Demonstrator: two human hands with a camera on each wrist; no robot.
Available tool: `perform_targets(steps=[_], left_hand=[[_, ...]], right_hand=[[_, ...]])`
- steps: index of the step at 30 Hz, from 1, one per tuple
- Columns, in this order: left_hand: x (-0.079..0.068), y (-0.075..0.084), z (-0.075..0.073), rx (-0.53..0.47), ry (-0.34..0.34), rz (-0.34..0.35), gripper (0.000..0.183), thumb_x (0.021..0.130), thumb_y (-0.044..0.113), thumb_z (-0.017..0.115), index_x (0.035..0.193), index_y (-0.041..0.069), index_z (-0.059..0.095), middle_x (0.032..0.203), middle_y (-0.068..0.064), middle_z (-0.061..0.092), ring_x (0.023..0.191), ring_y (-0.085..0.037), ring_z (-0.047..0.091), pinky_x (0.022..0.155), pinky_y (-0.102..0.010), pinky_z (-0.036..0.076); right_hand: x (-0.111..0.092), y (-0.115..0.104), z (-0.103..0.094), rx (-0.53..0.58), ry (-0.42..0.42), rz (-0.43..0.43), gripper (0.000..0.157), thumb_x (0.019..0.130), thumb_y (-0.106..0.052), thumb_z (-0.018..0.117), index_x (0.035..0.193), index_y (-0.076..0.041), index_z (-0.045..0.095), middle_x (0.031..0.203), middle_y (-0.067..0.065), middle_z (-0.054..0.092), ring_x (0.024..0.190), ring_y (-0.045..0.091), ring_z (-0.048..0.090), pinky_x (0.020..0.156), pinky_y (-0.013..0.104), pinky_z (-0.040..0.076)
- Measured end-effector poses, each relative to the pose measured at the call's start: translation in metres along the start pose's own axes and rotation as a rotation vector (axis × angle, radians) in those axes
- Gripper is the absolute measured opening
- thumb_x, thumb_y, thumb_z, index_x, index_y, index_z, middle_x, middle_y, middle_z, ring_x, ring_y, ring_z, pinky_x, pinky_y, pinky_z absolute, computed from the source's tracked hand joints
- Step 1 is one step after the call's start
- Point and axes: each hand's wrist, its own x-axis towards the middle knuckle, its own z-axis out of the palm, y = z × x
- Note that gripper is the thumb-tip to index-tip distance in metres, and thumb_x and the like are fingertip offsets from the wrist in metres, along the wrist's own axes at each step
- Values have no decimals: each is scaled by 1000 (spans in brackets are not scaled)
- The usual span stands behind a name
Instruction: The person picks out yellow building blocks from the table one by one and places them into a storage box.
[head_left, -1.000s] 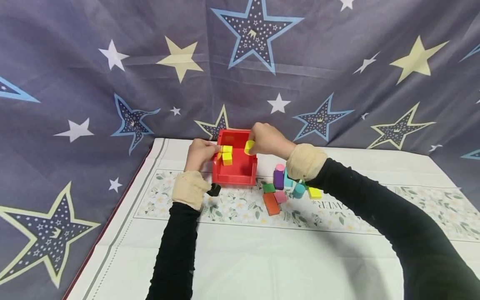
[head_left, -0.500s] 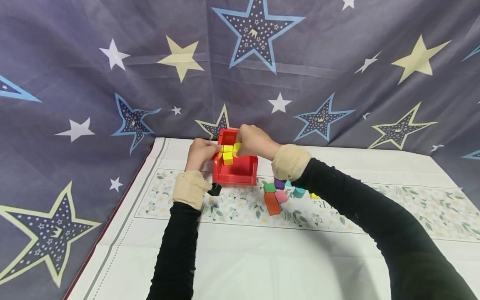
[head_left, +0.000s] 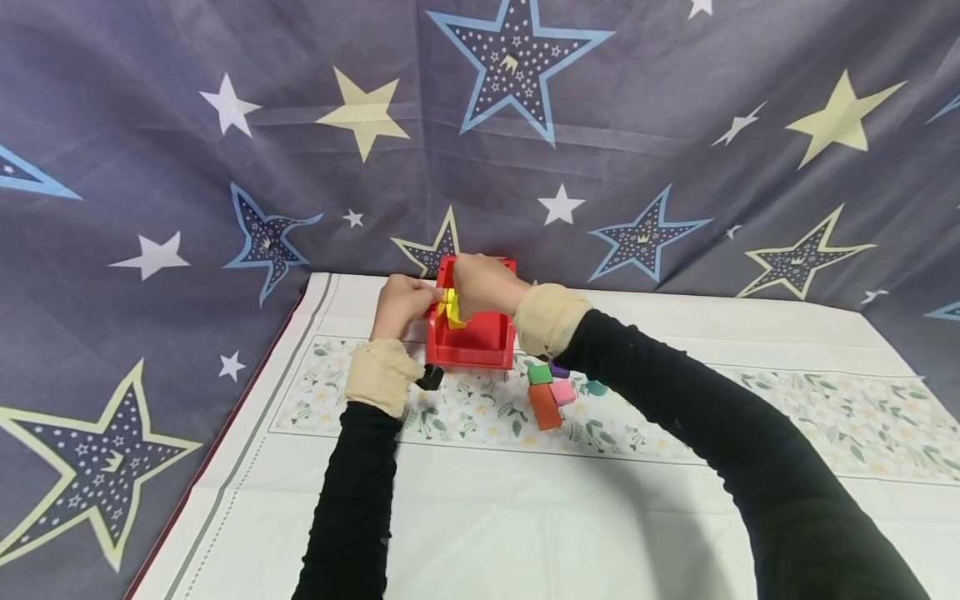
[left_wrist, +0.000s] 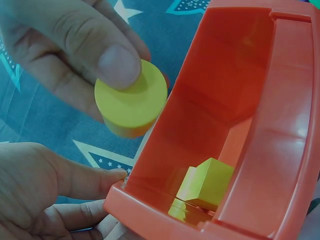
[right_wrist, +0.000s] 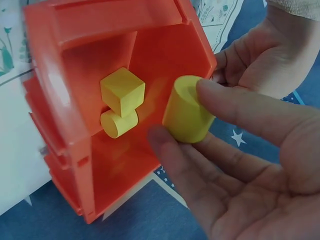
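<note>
A red plastic bin (head_left: 483, 357) stands at the back of the table. My left hand (head_left: 401, 307) pinches its left rim between thumb and fingers, as the left wrist view shows. Between the thumb and fingers of my right hand (head_left: 483, 286) is a yellow cylinder block (right_wrist: 186, 112), held at the bin's opening and mostly hidden in the head view. Inside the bin lie a yellow cube (right_wrist: 122, 90) and another yellow cylinder (right_wrist: 119, 123), touching each other.
Loose blocks lie right of the bin: an orange block (head_left: 544, 406), a pink block (head_left: 562, 391), a green block (head_left: 538, 374) and others partly hidden under the right forearm. A star-patterned curtain (head_left: 480, 167) hangs directly behind the table.
My right hand has moved left across the bin with the yellow cylinder, towards the blocks inside. The right forearm now covers more loose blocks. My left hand keeps its hold on the rim.
</note>
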Motion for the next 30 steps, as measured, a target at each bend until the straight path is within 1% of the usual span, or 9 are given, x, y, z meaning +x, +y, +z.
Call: perform_targets(steps=[2, 6, 13, 16, 19, 21, 25, 28, 30], left_hand=[[0, 0, 0, -2, -1, 1, 27, 94, 18, 67, 109, -3, 76, 110, -16, 71, 91, -24, 62, 93, -43, 56], [1, -2, -1, 23, 7, 18, 27, 93, 19, 67, 107, -2, 78, 106, -14, 72, 88, -23, 62, 83, -36, 55], [2, -5, -1, -3, 15, 42, 25, 92, 19, 69, 100, -2, 79, 89, -7, 70, 80, -19, 62, 85, -41, 57], [2, -7, -1, -20, 30, 61, 21, 90, 17, 69, 90, -1, 79, 72, 2, 64, 70, -16, 57, 71, -34, 54], [4, -8, -2, -34, 42, 78, 16, 86, 13, 68, 76, 3, 76, 59, 7, 57, 60, -13, 53, 59, -28, 46], [4, -9, -2, -51, 42, 86, 18, 84, 9, 65, 68, 7, 72, 55, 9, 55, 56, -11, 52, 57, -27, 46], [5, -8, -2, -70, 49, 97, 28, 81, 3, 58, 56, 14, 62, 54, 9, 54, 51, -9, 50, 55, -28, 46], [4, -8, -2, -72, 58, 96, 30, 79, 0, 56, 54, 15, 58, 54, 8, 53, 50, -10, 49, 55, -30, 47], [4, -7, -1, -57, 60, 94, 27, 80, 2, 56, 56, 14, 62, 55, 8, 55, 52, -10, 51, 59, -32, 50]], right_hand=[[4, -3, -1, -46, -38, -3, 29, 79, -7, 75, 65, -13, 50, 61, -3, 39, 62, 15, 39, 55, 25, 35], [12, -8, 0, -84, -102, 16, 28, 79, -8, 76, 66, -13, 52, 63, -3, 38, 63, 14, 38, 55, 25, 34], [19, -14, 1, -52, -135, 67, 16, 79, -8, 80, 83, -8, 64, 73, 0, 58, 66, 14, 53, 55, 24, 42], [21, -14, 2, -24, -157, 77, 18, 80, -8, 80, 89, -7, 64, 84, 6, 69, 73, 17, 63, 55, 24, 44], [21, -15, 2, -6, -167, 83, 21, 80, -9, 81, 91, -7, 64, 94, 9, 74, 85, 21, 71, 58, 25, 46], [22, -16, 2, -7, -164, 81, 21, 80, -9, 82, 92, -7, 65, 92, 9, 74, 90, 23, 73, 59, 25, 47], [23, -19, 4, -32, -146, 73, 21, 79, -11, 84, 92, -6, 68, 82, 4, 70, 86, 21, 74, 60, 25, 49], [24, -19, 6, -40, -137, 73, 23, 78, -12, 86, 93, -6, 70, 80, 4, 70, 84, 21, 74, 61, 26, 51], [24, -19, 7, -41, -137, 77, 25, 77, -12, 87, 94, -6, 69, 82, 5, 71, 85, 21, 74, 62, 27, 52]])
